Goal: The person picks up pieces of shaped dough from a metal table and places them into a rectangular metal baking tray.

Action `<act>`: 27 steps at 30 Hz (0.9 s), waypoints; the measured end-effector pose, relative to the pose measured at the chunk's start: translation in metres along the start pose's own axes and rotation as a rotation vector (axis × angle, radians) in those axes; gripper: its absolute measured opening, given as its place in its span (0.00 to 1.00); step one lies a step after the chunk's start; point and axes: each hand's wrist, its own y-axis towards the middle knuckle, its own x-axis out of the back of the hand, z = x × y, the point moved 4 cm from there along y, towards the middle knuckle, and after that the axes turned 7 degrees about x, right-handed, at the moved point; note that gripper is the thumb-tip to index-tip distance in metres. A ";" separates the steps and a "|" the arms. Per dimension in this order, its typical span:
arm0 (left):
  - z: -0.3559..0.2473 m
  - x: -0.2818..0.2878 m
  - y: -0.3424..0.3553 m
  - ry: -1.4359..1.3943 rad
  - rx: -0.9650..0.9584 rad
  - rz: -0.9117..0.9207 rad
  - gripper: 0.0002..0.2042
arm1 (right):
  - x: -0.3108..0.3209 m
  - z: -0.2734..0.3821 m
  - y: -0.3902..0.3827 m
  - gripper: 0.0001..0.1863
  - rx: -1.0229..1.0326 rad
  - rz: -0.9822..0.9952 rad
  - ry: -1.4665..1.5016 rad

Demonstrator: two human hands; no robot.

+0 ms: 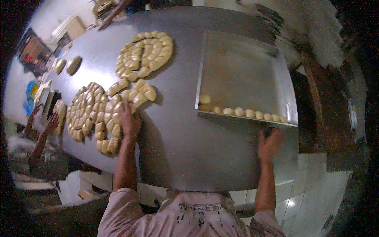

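Head view, the only one. Left grip [129,121] lying over a loose cluster of cut dough pieces [114,106], fingers reaching forward among them; whether pinching one piece or merely touching, impossible to tell, with the fingertips partly lost against the dough. Right grip [269,146] spread, slightly blurred, with nothing visible in it, just on the near side of a shallow metal tray [241,67]; contact with the tray wall unclear.

Left of the left grip, a large scored dough disc [81,110], close against the same cluster. Beyond the left grip, across the tabletop [177,154], a second scored disc [160,51]; farther off to the left, two smooth oval dough lumps [74,64]. Well left of the left grip, a longer dough lump [60,118]. Just beyond the right grip, inside the tray, a row of round dough balls [249,113] along the near wall, with another ball near the row's left end.

Probably soft, light by the piece and easily dented, perhaps tacky on the cut faces and smoother on the skin. Best to take a single piece by its sides, low near the tabletop, with light pressure, and to part it gently from its neighbours. For the balls, better to cup loosely from above than to squeeze.
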 end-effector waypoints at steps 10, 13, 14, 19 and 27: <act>-0.116 -0.003 -0.129 -1.058 0.335 0.755 0.06 | 0.010 -0.047 0.039 0.19 -0.148 -0.178 0.016; -0.122 -0.004 -0.135 -1.189 0.347 0.763 0.06 | 0.028 0.001 0.001 0.16 0.189 0.194 0.370; -0.120 0.000 -0.134 -1.218 0.365 0.724 0.10 | 0.046 -0.007 -0.008 0.15 0.234 0.190 0.368; -0.116 -0.021 -0.148 -0.906 0.309 0.830 0.10 | 0.039 -0.050 0.022 0.08 -0.007 0.129 0.090; -0.075 0.030 -0.139 -1.122 0.482 0.633 0.11 | 0.074 -0.053 0.029 0.14 -0.401 0.175 0.773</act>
